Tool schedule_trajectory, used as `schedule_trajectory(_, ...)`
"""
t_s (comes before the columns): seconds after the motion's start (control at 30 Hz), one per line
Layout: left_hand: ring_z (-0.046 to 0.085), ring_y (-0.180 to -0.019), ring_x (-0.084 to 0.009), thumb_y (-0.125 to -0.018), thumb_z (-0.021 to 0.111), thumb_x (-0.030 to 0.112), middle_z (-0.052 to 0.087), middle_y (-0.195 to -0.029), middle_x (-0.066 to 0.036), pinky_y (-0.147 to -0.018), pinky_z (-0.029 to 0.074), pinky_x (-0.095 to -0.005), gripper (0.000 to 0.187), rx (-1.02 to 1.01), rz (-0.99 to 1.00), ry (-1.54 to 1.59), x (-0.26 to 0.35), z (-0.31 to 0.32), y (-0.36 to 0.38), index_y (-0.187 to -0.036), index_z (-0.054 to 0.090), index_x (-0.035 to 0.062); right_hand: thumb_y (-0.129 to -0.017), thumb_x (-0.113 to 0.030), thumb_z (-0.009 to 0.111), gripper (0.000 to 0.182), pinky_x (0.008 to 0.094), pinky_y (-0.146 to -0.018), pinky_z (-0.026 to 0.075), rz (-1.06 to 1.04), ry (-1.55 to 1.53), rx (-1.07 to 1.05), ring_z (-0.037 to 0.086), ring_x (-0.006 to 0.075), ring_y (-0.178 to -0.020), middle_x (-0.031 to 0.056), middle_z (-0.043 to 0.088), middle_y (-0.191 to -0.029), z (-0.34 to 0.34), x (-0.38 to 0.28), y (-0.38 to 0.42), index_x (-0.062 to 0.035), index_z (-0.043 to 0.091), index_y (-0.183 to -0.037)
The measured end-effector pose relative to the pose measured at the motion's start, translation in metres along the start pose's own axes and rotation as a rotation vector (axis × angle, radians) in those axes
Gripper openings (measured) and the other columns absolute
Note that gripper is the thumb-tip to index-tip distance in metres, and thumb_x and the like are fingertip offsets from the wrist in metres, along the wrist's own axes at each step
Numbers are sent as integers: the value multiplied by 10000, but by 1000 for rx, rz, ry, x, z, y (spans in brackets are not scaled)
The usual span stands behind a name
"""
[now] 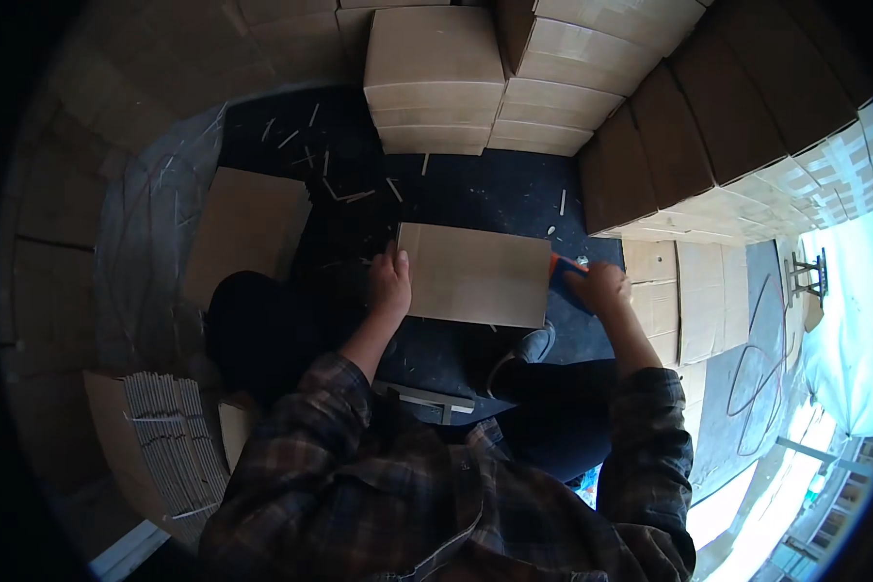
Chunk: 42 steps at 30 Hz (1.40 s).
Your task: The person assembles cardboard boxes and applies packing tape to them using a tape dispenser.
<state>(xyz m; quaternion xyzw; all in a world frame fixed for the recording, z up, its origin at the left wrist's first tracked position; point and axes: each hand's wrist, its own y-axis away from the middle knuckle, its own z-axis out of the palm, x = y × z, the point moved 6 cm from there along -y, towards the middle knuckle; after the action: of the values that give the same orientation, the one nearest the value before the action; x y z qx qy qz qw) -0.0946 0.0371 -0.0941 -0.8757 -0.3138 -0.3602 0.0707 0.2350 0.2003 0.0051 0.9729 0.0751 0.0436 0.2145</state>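
A cardboard box (475, 274) lies in front of me, its plain top face upward. My left hand (390, 281) grips the box's left edge, thumb on the near side and fingers partly hidden behind it. My right hand (603, 287) is closed around a blue and orange hand tool (569, 283) at the right end of the box. The tool's orange part is right beside the box's end; its exact kind I cannot make out, since the hand covers much of it.
Stacked cartons (435, 87) rise at the back, with more along the right (718, 155). Cardboard strips (349, 197) litter the dark floor (485, 189). A flat cardboard piece (247, 233) lies left, above bundled folded cardboard (170, 436). My shoe (533, 344) is just below the box.
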Motion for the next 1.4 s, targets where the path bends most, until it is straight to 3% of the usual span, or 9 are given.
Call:
schedule_trajectory(0.13,571,-995,-354,-985,442,333,575,-1083,-203,-882,461,-465,428,-74,-72,12,5,-5,0,-1334,486,89,-825,-506,647,505,393,-694,544,20,-188,163,698,292,-749,172,703,-826,-49,27,17,-11,711,-904)
schedule_trajectory(0.2,557,-1073,-326,-968,515,278,559,-1168,-184,-907,473,-456,412,411,252,-157,37,-38,13,-1330,494,83,-849,-475,656,473,327,-635,528,-143,-534,234,671,216,-657,144,674,-727,-73,30,39,-5,695,-891)
schedule_trajectory(0.27,538,-1130,-284,-951,563,232,532,-1258,-152,-941,472,-440,409,111,180,130,71,-48,18,-1321,502,69,-841,-486,689,531,238,-593,484,-265,-874,108,609,136,-624,94,630,-685,-95,19,62,43,672,-889)
schedule_trajectory(0.4,537,-1147,-185,-997,373,524,587,-1231,-76,-895,459,-346,539,-463,-319,983,113,-42,50,-1295,541,107,-788,-574,706,609,277,-642,484,-437,-1095,-73,610,151,-683,87,632,-739,-85,-14,71,20,669,-916)
schedule_trajectory(0.5,522,-1159,-169,-986,366,555,582,-1246,-71,-933,423,-370,571,-623,-534,1233,122,-35,66,-1276,554,102,-758,-579,732,613,288,-650,485,-492,-1097,-164,613,157,-689,88,641,-742,-88,-39,75,11,680,-916)
schedule_trajectory(0.63,534,-1123,-161,-980,393,553,589,-1203,-68,-938,421,-395,569,-674,-472,1400,135,-39,74,-1293,538,100,-729,-605,741,662,286,-664,492,-491,-1002,-282,626,171,-710,107,659,-763,-77,-58,68,22,685,-933)
schedule_trajectory(0.93,603,-973,-144,-891,664,265,631,-992,-31,-876,478,-320,254,-552,-719,1514,85,9,68,-1051,601,77,-739,-559,754,652,309,-704,543,-526,-754,-331,680,227,-740,160,699,-842,-63,-93,56,49,698,-966)
schedule_trajectory(1.1,594,-791,-115,-867,669,134,621,-856,-36,-725,476,-224,171,-206,-676,1424,64,-3,58,-1012,611,63,-745,-578,739,711,361,-777,542,-522,-662,-420,680,265,-819,185,697,-944,-58,-114,55,51,672,-1072)
schedule_trajectory(1.4,559,-739,-102,-885,645,212,607,-817,-6,-661,459,-248,149,240,-503,919,-25,-59,7,-910,640,65,-790,-475,711,517,312,-717,531,-512,-541,-382,671,236,-743,157,691,-832,-73,-145,53,18,718,-946)
